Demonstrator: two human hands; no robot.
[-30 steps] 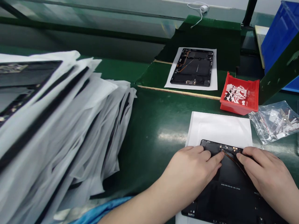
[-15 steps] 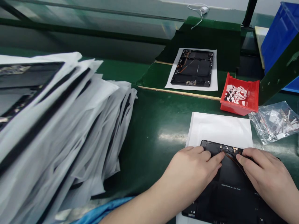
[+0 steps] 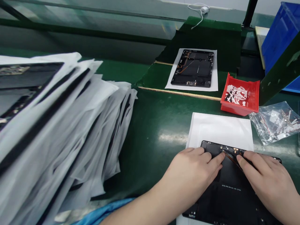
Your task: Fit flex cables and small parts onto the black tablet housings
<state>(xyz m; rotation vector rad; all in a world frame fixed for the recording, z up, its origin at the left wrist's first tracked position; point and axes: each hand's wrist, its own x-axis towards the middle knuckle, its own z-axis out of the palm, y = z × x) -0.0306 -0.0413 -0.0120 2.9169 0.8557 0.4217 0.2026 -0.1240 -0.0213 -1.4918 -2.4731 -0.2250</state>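
An opened black tablet [image 3: 231,198] lies on white sheets in front of me, its battery and circuit parts exposed. My left hand [image 3: 199,167] rests over its upper left part, fingers curled and closed, the index fingertip pressed on the end of a thin orange-brown ribbon cable [image 3: 232,160] near the top edge. To the right, my right hand [image 3: 267,173] is closed too, with thumb and index finger close together at the tablet's top edge, beside a small gold-coloured part [image 3: 236,150]. Whatever lies under the right fingertips is hidden.
At left stands a tall, leaning stack of tablets between white sheets [image 3: 93,125]. Another opened tablet [image 3: 194,68] lies on a sheet at the back. A red bin [image 3: 252,97] of small white strips, a clear plastic bag [image 3: 276,122] of parts and a blue crate [image 3: 281,40] are at right.
My right hand has shifted very slightly, and more of the tablet's right corner shows behind it. My left hand stays at the cable end.
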